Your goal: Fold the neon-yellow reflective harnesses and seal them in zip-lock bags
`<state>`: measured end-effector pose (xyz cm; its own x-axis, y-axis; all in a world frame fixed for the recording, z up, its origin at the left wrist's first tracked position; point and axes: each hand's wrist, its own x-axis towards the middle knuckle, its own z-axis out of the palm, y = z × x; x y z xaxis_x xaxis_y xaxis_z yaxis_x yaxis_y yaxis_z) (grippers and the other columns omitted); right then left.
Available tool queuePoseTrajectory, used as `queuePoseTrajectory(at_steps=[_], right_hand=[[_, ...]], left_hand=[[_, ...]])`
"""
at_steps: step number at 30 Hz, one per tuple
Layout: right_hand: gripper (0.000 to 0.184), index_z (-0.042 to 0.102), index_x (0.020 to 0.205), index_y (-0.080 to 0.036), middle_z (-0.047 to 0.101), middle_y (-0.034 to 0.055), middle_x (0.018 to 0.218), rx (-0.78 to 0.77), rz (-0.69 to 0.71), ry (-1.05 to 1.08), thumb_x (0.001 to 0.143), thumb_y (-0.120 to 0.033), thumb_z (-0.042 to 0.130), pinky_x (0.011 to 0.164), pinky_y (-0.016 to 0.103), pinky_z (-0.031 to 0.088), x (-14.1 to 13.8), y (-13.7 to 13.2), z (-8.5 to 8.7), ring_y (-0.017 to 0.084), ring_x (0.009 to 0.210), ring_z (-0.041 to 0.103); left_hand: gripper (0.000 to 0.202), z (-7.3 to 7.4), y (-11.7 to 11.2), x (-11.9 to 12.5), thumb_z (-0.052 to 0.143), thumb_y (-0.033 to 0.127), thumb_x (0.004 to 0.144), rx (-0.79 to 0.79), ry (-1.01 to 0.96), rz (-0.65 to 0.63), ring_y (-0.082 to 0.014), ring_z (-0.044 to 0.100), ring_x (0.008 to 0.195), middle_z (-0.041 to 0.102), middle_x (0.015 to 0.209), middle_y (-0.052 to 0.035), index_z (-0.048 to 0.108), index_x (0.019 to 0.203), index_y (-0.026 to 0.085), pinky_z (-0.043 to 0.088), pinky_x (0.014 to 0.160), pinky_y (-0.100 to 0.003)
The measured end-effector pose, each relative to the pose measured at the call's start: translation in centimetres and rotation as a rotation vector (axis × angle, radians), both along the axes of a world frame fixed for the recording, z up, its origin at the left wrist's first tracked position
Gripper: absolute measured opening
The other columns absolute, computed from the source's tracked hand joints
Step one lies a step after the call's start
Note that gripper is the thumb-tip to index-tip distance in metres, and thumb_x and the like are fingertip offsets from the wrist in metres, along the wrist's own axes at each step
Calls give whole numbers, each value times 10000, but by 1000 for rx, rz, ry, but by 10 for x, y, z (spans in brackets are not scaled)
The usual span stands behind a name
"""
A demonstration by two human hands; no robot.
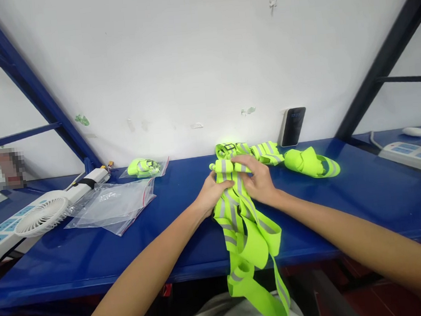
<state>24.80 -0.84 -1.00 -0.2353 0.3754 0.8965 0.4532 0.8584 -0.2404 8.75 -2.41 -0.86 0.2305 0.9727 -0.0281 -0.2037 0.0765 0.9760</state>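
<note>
A long neon-yellow reflective strap point(255, 242) with grey stripes is gathered between my two hands above the blue table. My left hand point(213, 192) grips its upper left side, thumb across the front. On the right, my right hand point(256, 176) is closed round the top of the bundle, with its fingers curled over the folds. Loose loops of the strap hang past the table's front edge toward my lap. Just behind my hands lie more reflective straps point(267, 152), one with a dark buckle. A rolled reflective strap point(310, 163) rests to the right of them.
Clear zip bags point(114, 203) lie on the blue table point(189, 248) at left, near a bagged reflective strap point(143, 168). Further left are a white fan point(42, 217) and a power strip point(3, 235). A phone point(293, 127) leans against the wall.
</note>
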Motion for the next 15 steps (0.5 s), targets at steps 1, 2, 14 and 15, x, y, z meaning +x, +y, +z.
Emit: queuePoseTrajectory(at_steps=[1,2,14,15], right_hand=[[546,597,1173,-247,682,61,1107,5,15,-14,739,34,420,942,421,513,0,0,-1,236,1078,637],[551,598,1169,-244,678,66,1102,5,29,-27,735,38,412,945,430,511,-1,0,-1,236,1078,633],[499,597,1166,-246,658,83,1109,-37,44,-33,782,3,399,942,466,514,-9,3,-7,237,1088,619],[509,603,1170,-247,660,83,1114,-38,49,-32,777,6,403,942,465,515,-9,2,-6,237,1089,621]], left_hand=[[362,0,0,0,693,165,668,-13,24,-35,-183,654,740,687,849,-41,588,1015,151,513,720,-309],[298,-1,-1,-1,665,167,689,-3,55,-61,-185,656,753,693,850,-49,620,982,137,509,721,-302],[347,-12,4,3,662,252,782,281,139,-9,-273,635,1106,705,1166,-91,681,1109,139,494,950,-368],[330,-13,4,2,663,257,782,284,147,-17,-274,645,1086,715,1138,-89,689,1089,138,496,946,-374]])
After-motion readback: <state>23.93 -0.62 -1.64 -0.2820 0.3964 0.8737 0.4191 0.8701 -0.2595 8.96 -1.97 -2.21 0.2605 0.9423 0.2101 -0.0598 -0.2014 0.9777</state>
